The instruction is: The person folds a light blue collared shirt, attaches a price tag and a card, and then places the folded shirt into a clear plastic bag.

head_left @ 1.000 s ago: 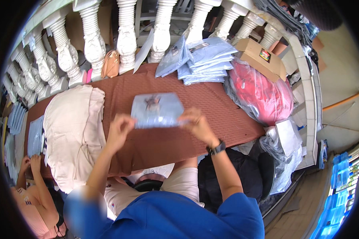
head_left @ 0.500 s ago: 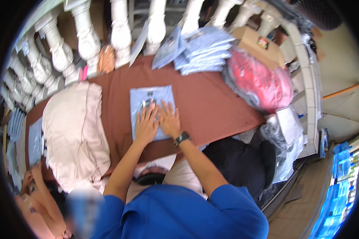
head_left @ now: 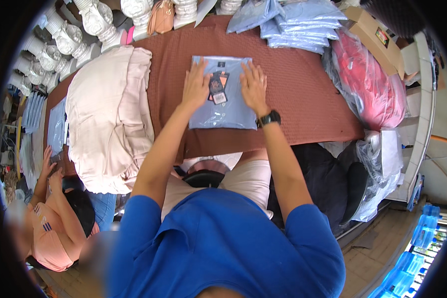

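In front of me a folded light blue shirt in a clear plastic bag [head_left: 222,111] lies flat on the brown cloth-covered table [head_left: 303,107]. Dark and orange hang tags [head_left: 217,88] show through the plastic near its middle. My left hand [head_left: 197,84] rests on the bag's left side with the fingers stretched out. On the opposite side, my right hand [head_left: 254,87], with a black watch [head_left: 268,119] at the wrist, lies flat with its fingers spread. Neither hand grips anything.
Left of the bag sits a tall pile of beige fabric [head_left: 107,119]. Bagged blue shirts [head_left: 303,25] are stacked at the back right, beside a bag of red items [head_left: 365,74] and a cardboard box [head_left: 377,37]. Another person [head_left: 59,223] works at the far left.
My hands have moved apart, from close together over the middle to the two sides of the bag, uncovering the tags. The view has shifted, so the table sits higher.
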The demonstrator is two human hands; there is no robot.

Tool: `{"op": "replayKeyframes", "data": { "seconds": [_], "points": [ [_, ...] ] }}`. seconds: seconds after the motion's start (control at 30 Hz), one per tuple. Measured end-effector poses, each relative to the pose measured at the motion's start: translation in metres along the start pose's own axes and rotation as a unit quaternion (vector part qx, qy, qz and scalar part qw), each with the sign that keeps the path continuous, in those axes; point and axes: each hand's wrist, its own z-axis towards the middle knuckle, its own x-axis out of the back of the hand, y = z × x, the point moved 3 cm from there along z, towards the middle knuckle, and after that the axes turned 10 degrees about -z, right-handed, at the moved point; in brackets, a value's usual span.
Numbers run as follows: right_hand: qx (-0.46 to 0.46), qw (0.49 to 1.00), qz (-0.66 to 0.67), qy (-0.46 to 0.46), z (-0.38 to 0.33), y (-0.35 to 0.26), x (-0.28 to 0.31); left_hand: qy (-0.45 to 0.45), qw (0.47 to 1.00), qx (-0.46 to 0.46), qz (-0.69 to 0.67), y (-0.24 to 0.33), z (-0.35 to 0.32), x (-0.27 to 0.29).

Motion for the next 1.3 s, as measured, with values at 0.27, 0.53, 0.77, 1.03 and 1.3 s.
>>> {"op": "replayKeyframes", "data": {
  "seconds": [0.27,0.53,0.77,1.03,1.3],
  "points": [
    [0.010,0.994,-0.105,-0.001,0.001,0.018,-0.040,-0.049,0.979,0.000,0.198,-0.034,-0.001,-0.017],
    [-0.029,0.991,0.122,0.048,0.001,0.042,-0.005,0.032,0.997,0.018,-0.073,-0.051,0.007,0.027],
    [0.009,0.997,0.027,0.073,-0.106,-0.004,0.057,-0.023,0.970,0.233,-0.066,0.024,-0.105,0.062],
    [-0.021,0.998,-0.045,0.030,-0.134,-0.021,0.033,-0.009,0.969,0.233,-0.086,0.014,-0.117,0.047],
    [-0.217,0.953,0.204,-0.049,-0.114,0.024,0.017,-0.131,0.891,0.359,-0.245,0.023,-0.093,0.064]
  ]
}}
